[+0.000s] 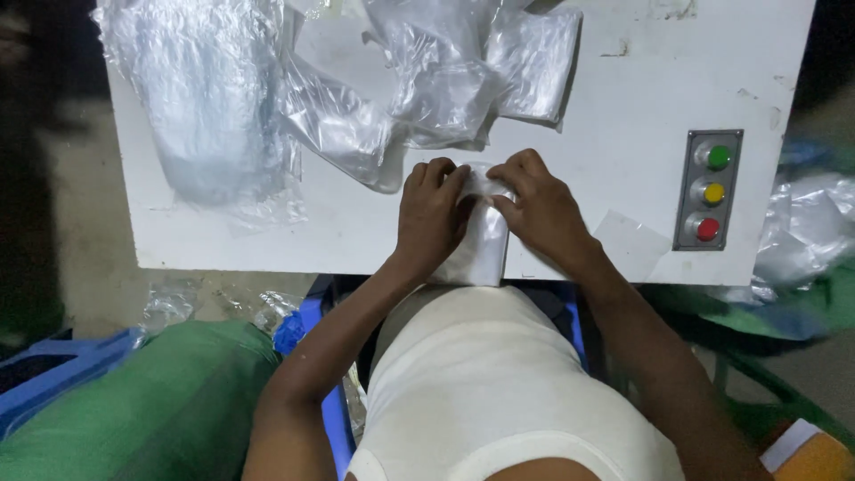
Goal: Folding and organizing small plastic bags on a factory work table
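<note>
Both hands meet over a small clear plastic bag (481,249) with pale contents, lying at the near edge of a white table (623,98). My left hand (430,214) presses on the bag's left side with curled fingers. My right hand (541,203) pinches the bag's top right corner. The bag's lower end reaches the table's front edge. Just beyond the hands lies a heap of similar clear plastic bags (445,80).
A large bundle of clear plastic (209,107) lies at the table's far left. A grey panel (710,190) with green, yellow and red buttons sits on the right. A green sack (169,401) and blue plastic are below left; more plastic bags (810,223) lie right.
</note>
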